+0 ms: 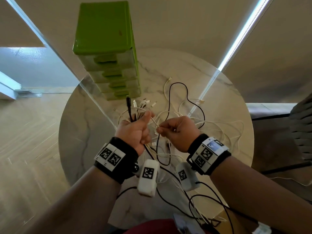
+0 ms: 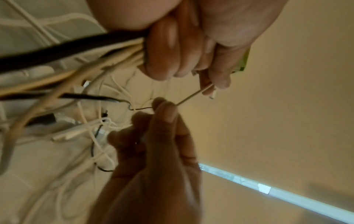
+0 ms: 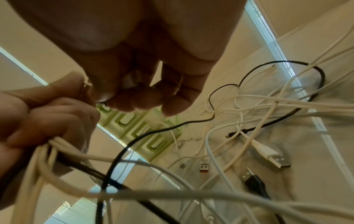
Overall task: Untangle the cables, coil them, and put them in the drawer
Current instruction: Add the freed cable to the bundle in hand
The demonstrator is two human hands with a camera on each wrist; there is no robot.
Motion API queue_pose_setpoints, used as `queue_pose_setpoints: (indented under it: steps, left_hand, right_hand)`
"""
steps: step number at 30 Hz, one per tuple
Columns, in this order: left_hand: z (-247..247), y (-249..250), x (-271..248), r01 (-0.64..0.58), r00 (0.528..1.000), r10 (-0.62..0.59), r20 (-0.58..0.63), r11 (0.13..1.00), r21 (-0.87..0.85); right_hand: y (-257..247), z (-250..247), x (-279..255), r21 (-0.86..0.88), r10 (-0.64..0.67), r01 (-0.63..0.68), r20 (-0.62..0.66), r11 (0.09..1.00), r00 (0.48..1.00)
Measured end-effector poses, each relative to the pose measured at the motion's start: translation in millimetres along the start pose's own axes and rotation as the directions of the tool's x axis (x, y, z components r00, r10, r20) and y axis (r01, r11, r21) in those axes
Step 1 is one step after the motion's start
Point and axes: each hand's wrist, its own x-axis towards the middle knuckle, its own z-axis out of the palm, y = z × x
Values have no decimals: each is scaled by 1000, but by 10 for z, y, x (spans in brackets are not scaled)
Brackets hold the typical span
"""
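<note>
**Teasing one white lead out of the bundle**

The round tabletop (image 1: 219,92) is carrying the green drawer unit (image 1: 104,48) at its far edge, drawers all closed, with loose cables (image 1: 194,119) sprawling toward the right edge. The left hand (image 1: 135,130) is fisting the gathered bundle (image 1: 135,108); the right hand (image 1: 177,130) is pinching one thin white cable (image 1: 154,123). Pulling slowly along its length seems wisest, toward the open near-left tabletop

Cable bundle (image 1: 135,112) mid-lengths hidden inside left hand (image 1: 135,130) fist. Right hand (image 1: 177,132) fingertips' pinch hidden behind knuckles in head view. Foreground cables (image 3: 172,195) blurred in right wrist view. Drawer unit (image 1: 108,53) top cut by frame edge.
</note>
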Motion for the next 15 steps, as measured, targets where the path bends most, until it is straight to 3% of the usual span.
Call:
queue_pose_setpoints:
  steps: [3, 6, 8, 12, 15]
  left_hand:
    - [12, 115, 45, 30, 1000, -30, 4, 992, -119]
    - [113, 185, 25, 48, 998, -43, 52, 993, -111]
    - [283, 134, -54, 61, 989, -57, 136, 998, -29]
    - [614, -23, -196, 7, 938, -53, 342, 991, 134]
    - [757, -10, -253, -20, 894, -59, 445, 985, 170]
  right_hand:
    - [87, -97, -87, -42, 21, -17, 104, 999, 994]
    - [215, -199, -249, -221, 157, -112, 197, 969, 968]
    - [271, -253, -328, -222, 156, -119, 156, 968, 975]
    - [139, -330, -416, 67, -14, 13, 10, 998, 1000]
    - [49, -459, -458, 65, -39, 49, -152, 997, 988]
